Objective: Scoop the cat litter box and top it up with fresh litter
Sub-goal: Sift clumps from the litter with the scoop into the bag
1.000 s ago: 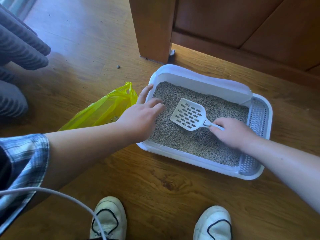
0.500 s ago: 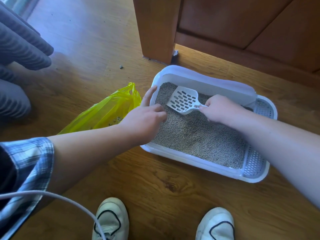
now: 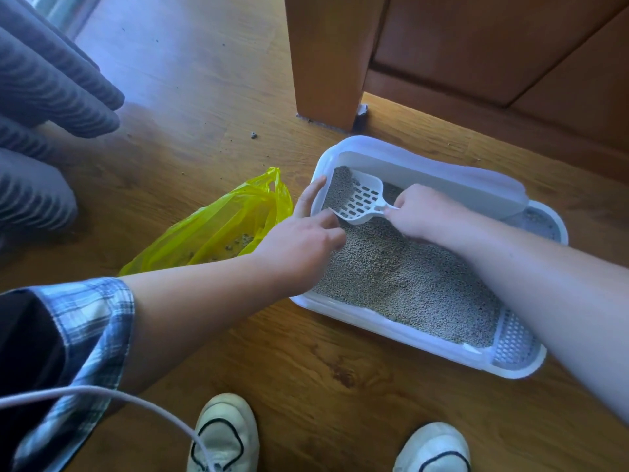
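Note:
A white litter box [image 3: 381, 321] full of grey litter [image 3: 408, 277] lies on the wooden floor. My right hand [image 3: 425, 214] grips the handle of a white slotted scoop [image 3: 360, 201], whose head is tilted into the litter at the box's far left corner. My left hand [image 3: 303, 240] rests on the left rim of the box, thumb outside the wall and fingers over the edge. A yellow plastic bag [image 3: 218, 229] with some litter clumps inside lies open on the floor just left of the box.
A wooden cabinet [image 3: 476, 56] stands right behind the box, its leg [image 3: 326, 63] near the far left corner. Grey ribbed fabric [image 3: 44, 107] fills the far left. Litter crumbs [image 3: 253, 135] dot the floor. My white shoes [image 3: 223, 434] and a white cable [image 3: 136, 400] are at the bottom.
My right hand has carried the scoop from the middle of the litter to the far left corner and tipped its head down into the litter. My left hand stays on the rim.

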`<state>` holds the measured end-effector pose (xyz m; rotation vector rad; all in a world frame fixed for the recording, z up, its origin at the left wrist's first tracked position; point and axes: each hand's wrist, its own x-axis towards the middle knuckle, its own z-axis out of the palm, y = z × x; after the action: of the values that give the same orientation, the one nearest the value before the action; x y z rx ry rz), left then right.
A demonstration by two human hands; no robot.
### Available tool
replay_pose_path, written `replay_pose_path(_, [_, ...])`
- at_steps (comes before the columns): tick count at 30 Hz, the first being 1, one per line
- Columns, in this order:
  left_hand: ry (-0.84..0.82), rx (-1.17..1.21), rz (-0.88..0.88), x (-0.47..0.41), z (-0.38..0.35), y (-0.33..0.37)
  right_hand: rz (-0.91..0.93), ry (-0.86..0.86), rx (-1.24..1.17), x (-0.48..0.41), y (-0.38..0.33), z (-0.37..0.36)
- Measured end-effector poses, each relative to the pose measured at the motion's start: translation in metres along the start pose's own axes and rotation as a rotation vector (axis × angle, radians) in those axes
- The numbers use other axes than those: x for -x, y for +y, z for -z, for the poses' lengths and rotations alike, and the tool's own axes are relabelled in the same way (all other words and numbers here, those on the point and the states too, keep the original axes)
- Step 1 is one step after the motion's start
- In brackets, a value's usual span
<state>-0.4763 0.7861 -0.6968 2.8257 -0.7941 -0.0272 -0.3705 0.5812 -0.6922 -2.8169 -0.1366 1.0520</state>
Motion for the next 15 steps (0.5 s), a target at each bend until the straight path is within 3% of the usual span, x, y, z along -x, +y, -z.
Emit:
replay_pose_path(8, [0.048,0.027,-0.019,0.000,-0.004,-0.001,0.162,-0.014,0.176,-0.002,-0.001,0.025])
replay_pose_path(15, [0.035,0.017,0.008,0.001,-0.007,-0.004,0.201,-0.012,-0.104,0.001,0.035,-0.015])
